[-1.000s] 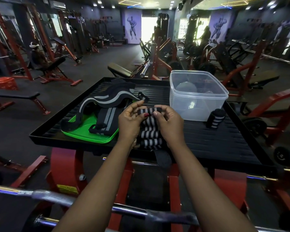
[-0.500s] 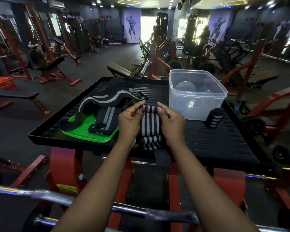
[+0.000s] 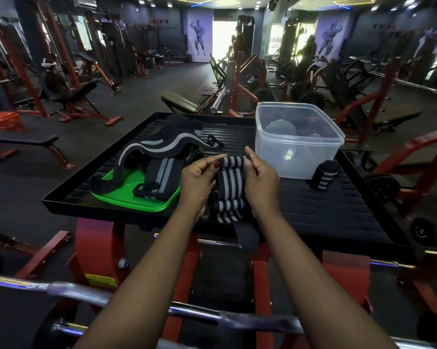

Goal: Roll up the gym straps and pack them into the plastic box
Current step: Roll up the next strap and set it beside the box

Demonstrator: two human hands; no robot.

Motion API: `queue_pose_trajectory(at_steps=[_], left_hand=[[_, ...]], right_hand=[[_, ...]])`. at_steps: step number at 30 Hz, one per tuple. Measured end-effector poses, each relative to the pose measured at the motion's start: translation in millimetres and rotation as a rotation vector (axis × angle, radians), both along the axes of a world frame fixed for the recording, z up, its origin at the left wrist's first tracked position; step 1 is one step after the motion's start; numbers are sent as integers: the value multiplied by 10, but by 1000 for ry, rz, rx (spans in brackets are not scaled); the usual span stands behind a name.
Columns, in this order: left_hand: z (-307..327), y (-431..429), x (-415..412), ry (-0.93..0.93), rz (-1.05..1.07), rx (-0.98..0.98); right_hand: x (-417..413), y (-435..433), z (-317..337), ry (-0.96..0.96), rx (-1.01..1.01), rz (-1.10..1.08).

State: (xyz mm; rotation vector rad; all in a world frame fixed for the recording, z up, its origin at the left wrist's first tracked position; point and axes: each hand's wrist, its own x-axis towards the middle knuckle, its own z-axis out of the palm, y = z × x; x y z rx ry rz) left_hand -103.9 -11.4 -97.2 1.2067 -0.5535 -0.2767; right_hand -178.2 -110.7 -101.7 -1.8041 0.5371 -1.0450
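Over a black worktop (image 3: 325,217) in a gym, the left hand (image 3: 197,180) and right hand (image 3: 261,182) pinch the far end of a striped strap (image 3: 231,182), its tail spilling off the near edge. The clear plastic box (image 3: 298,144) stands empty just beyond the right hand, a finished roll (image 3: 324,175) beside it; more straps (image 3: 159,147) lie left. A neat roll likely needs tight, even turns with edges aligned.

We have a single head-worn view, facing forward and down, close over the black tray (image 3: 338,210); gym floor recedes toward 12 o'clock, forearms entering from 6 o'clock.
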Motion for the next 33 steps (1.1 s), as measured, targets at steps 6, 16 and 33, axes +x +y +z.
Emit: queue_pose_trajectory(at_steps=[6, 16, 33], left_hand=[[19, -35, -87, -19, -64, 32], [-21, -56, -43, -140, 5, 140], [-26, -47, -54, -129, 40, 193]], right_hand=[[-29, 57, 48, -7, -30, -91], [-28, 46, 45, -116, 102, -133], [13, 55, 7, -90, 165, 31]])
